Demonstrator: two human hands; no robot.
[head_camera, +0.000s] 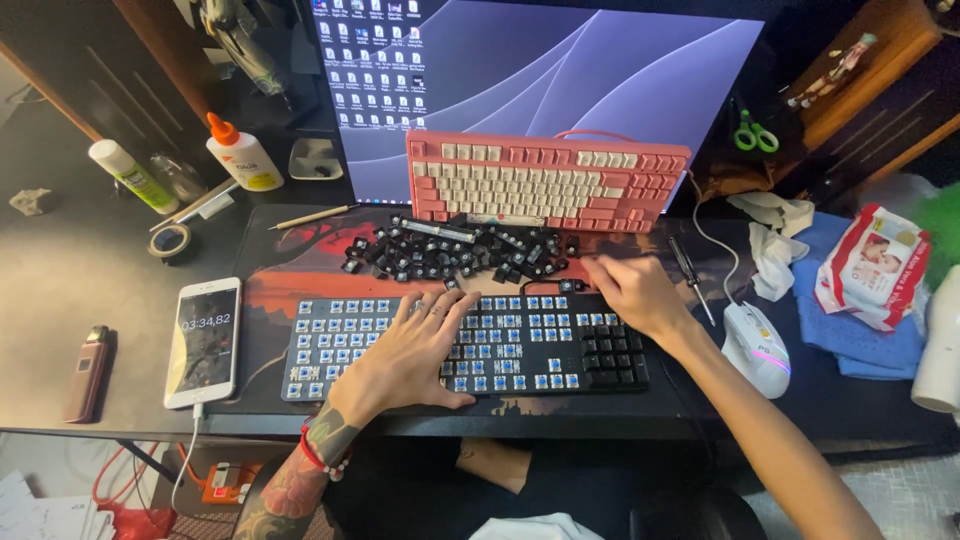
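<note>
A black keyboard (330, 345) lies on the desk mat with most keycaps off, showing blue switches; black caps remain on its right block. My left hand (415, 355) rests flat on the middle of it, fingers spread. My right hand (630, 290) hovers at the keyboard's top right edge, fingers curled down at the near end of a pile of loose black keycaps (450, 250); whether it pinches a cap is hidden. A pink and cream keyboard (545, 180) leans against the monitor (560, 70) behind the pile.
A phone (203, 340) with a running timer lies left of the keyboard. A white mouse (757, 345), a small screwdriver (690, 270), a blue cloth (860, 340) and a wipes pack (870, 265) sit on the right. A glue bottle (242, 155) and a tape roll (170, 240) stand at the back left.
</note>
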